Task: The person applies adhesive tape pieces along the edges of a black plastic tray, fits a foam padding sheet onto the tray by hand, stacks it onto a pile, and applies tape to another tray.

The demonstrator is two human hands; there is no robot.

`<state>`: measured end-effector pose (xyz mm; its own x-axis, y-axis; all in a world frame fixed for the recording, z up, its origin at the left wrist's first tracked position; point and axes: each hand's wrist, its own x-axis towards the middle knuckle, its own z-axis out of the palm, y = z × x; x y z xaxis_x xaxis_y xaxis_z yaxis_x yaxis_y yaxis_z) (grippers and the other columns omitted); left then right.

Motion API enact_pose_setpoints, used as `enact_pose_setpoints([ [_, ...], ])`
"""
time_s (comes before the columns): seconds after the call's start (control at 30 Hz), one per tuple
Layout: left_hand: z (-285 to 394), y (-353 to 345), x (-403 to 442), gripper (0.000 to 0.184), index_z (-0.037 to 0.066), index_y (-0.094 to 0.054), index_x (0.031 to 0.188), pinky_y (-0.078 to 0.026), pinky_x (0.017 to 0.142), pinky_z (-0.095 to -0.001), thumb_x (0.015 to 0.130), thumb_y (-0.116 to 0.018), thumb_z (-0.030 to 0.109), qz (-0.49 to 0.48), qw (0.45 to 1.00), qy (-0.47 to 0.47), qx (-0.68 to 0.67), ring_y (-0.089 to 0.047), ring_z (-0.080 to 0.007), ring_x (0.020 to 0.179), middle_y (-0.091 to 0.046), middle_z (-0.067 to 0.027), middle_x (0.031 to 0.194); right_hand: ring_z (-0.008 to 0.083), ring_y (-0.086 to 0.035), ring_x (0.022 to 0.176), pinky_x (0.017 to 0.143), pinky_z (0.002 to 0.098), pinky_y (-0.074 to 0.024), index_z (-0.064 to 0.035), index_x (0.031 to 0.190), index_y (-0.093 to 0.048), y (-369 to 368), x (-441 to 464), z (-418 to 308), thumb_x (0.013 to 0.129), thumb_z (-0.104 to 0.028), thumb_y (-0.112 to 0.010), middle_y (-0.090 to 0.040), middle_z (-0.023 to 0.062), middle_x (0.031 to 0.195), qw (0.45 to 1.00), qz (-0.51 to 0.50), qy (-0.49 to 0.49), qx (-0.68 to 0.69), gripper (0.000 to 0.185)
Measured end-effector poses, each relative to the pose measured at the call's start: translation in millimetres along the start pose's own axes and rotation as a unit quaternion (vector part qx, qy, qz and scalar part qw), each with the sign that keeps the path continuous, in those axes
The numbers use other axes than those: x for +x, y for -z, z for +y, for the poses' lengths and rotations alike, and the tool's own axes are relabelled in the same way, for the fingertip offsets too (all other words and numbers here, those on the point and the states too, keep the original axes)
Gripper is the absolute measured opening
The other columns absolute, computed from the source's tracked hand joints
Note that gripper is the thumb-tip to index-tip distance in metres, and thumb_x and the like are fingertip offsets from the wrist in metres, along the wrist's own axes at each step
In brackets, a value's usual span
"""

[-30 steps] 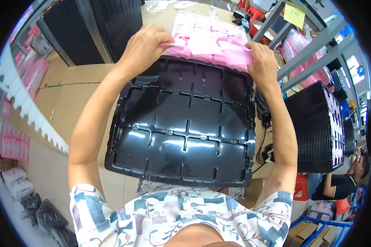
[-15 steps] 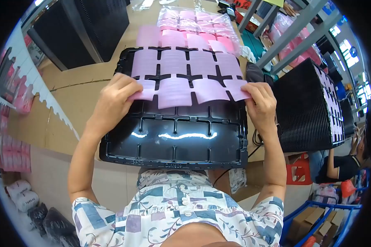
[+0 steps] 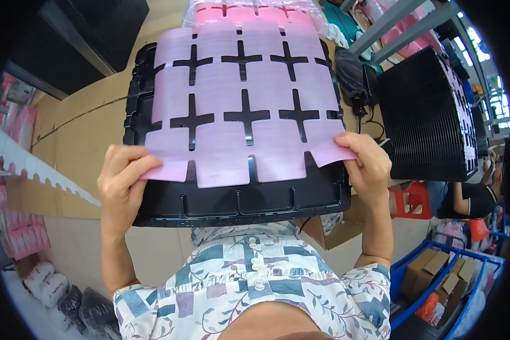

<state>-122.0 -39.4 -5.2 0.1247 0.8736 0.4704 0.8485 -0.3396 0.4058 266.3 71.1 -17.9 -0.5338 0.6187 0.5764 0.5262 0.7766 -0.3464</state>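
Note:
A thin pink foam sheet with cross-shaped cutouts spreads over a black plastic tray with moulded compartments. My left hand pinches the sheet's near left corner between thumb and fingers. At the near right corner, my right hand grips the same sheet, which curls up slightly there. The sheet's near edge hangs over the tray, short of the tray's front rim. Black tray surface shows through the cutouts and along the front.
Behind the tray lie more pink sheets in clear plastic wrap. A tall stack of black trays stands at the right, and black panels at the back left. A blue-framed cart holds cardboard boxes. Another person is at far right.
Both hands have come toward my body with the sheet's near edge. The sheet now lies flatter and covers more of the tray. My view has also shifted.

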Motion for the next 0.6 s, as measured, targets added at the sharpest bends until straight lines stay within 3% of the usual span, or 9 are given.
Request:
enact_pose_setpoints([
  [0.17,8,4,-19,0.026,0.002,-0.068,0.086,-0.047,0.071,-0.0355,0.063,-0.066,-0.01,0.003,1.0,0.011,-0.009,-0.057,-0.0276,0.082,-0.063,-0.0085,0.085,0.0239,-0.066,0.081,0.068,0.0334,-0.0463,-0.0018,0.094,-0.067,9,-14,-14,0.065,0.005,-0.067,-0.07,0.011,0.096,0.996,-0.03,0.055,-0.056,0.03],
  [0.6,11,5,-48,0.027,0.003,-0.07,0.086,-0.046,0.07,-0.0349,0.061,-0.069,-0.006,0.007,1.0,0.024,0.0,-0.056,-0.0266,0.082,-0.063,-0.0074,0.085,0.0226,-0.064,0.078,0.07,0.0354,-0.0459,-0.0029,0.094,-0.07,8,-31,-33,0.063,-0.002,-0.072,-0.069,0.0092,0.095,0.994,-0.06,0.052,-0.076,0.031],
])
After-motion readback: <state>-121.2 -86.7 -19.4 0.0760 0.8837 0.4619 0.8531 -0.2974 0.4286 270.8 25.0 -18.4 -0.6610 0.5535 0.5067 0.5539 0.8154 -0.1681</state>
